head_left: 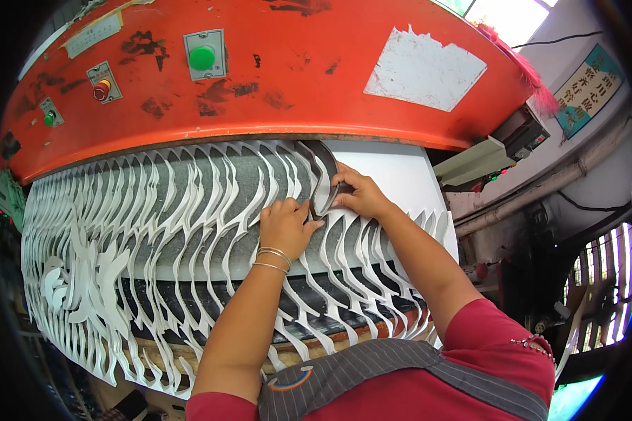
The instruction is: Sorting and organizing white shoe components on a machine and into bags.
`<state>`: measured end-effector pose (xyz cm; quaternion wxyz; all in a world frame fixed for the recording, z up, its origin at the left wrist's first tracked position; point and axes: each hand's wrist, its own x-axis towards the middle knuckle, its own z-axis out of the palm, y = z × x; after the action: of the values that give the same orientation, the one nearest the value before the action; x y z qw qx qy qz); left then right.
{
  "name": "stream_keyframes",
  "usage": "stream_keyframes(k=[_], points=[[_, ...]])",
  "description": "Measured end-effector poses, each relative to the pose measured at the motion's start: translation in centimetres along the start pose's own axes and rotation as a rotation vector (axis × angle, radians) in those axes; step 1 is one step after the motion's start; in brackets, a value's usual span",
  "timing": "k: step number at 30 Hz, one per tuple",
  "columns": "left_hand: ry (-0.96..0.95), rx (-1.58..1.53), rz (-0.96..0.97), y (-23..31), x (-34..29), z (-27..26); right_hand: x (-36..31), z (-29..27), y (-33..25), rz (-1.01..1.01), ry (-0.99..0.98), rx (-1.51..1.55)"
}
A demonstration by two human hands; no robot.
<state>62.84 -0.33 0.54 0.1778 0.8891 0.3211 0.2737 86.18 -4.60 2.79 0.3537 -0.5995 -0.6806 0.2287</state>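
A curved, dark metal cutting die [328, 160], shaped like a narrow leaf-like band, stands on the white sheet material close to the red machine's lower edge. My right hand [360, 194] is closed on the die's right side, thumb and fingers gripping its wall. At the die's near tip is my left hand [286, 223], its fingers bent and its thumb pointing toward the tip; part of its grip is hidden. Under and around both hands lies a white sheet [383, 165], uncut at the right and cut into a web of wavy strips [221, 186] elsewhere.
The red press beam [281, 70] spans the far side, with a large green button [202, 58] and a red knob [102, 89]. Loose white cut pieces [98, 277] are heaped at the left. A dark grey cutting bed [189, 263] shows through the gaps. A pipe [527, 200] runs at the right.
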Motion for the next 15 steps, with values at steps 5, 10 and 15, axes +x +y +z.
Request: stream_keyframes(k=[5, 10, 15], points=[[-0.176, -0.044, -0.087, -0.5, 0.7, -2.4, 1.1, -0.6, -1.3, -0.018, -0.068, -0.005], [0.162, -0.506, -0.158, -6.9, 3.2, -12.8, 1.1, -5.2, -8.4, 0.023, 0.044, -0.311], [0.766, -0.415, -0.672, -28.2, -0.2, -25.5, 6.7, 0.0, -17.1, -0.013, -0.115, -0.111]])
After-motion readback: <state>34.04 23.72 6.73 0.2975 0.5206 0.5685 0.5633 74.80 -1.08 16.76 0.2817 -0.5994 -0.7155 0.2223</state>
